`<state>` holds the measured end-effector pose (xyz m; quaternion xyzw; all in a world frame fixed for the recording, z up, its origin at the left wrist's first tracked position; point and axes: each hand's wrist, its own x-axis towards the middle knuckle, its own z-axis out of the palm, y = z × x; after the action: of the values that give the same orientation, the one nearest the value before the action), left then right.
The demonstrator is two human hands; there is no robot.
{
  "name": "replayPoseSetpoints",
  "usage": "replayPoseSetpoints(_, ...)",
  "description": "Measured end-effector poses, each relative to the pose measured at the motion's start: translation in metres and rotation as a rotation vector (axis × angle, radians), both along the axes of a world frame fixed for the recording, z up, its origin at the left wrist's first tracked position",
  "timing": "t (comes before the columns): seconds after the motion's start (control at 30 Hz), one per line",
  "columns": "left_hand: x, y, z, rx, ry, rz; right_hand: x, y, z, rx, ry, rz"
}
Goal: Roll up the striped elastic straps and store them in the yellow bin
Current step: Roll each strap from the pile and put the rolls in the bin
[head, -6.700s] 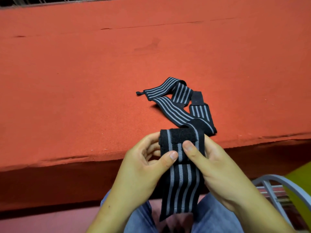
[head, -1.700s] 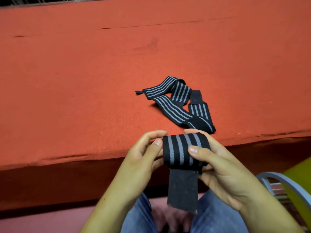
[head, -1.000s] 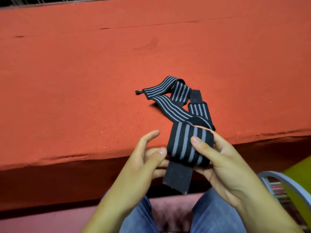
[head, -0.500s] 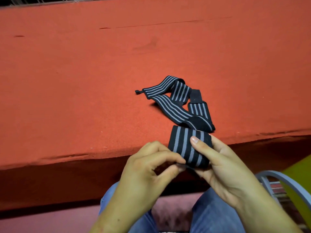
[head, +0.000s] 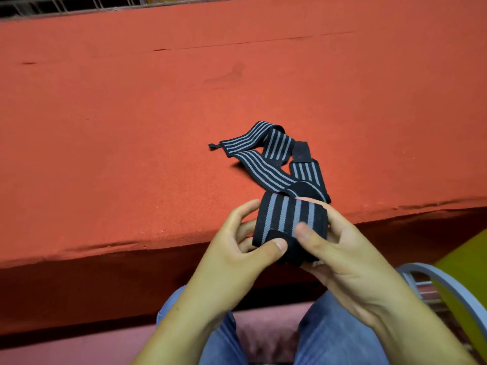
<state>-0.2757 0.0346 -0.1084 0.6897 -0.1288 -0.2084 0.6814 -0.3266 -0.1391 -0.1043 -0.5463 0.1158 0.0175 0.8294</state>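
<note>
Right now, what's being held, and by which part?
The rolled strap: left hand grips its left end, right hand its right end, both thumbs pressing its near side.

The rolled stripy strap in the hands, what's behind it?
Behind the rolled black-and-grey striped strap lies a loose striped strap on the red felt surface; the roll covers its near end.

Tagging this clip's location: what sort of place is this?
Likely a gym or sports hall, not certain: a wide red felt-covered platform, a loose strap of striped elastic lying on it, and wire mesh along the far edge.
</note>
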Motion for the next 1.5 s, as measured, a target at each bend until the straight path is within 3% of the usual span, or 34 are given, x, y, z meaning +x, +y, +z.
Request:
replayPoseSetpoints(0.23,-0.003,-0.013,0.004,-0.092,0.033,-0.188,-0.022,-0.023,0.008,-0.125,-0.057,0.041)
replayPoseSetpoints(0.6,-0.024,-0.089,0.012,-0.126,-0.011,-0.271,-0.071,-0.097,0.024,-0.405,-0.059,-0.05)
replayPoseSetpoints(0.87,-0.044,-0.18,0.032,-0.039,-0.181,-0.454,-0.116,-0.19,0.058,-0.636,0.076,0.029)
replayPoseSetpoints(1.17,-0.066,-0.294,0.028,0.016,-0.199,-0.662,-0.159,-0.293,0.078,-0.855,0.338,0.078)
replayPoseSetpoints(1.33,-0.055,-0.319,0.008,0.242,-0.534,-0.524,-0.175,-0.352,0.054,-0.883,0.53,-0.091)
replayPoseSetpoints(1.5,-0.056,-0.316,-0.012,0.431,-0.766,-0.515,-0.175,-0.377,0.02,-0.926,0.728,-0.006)
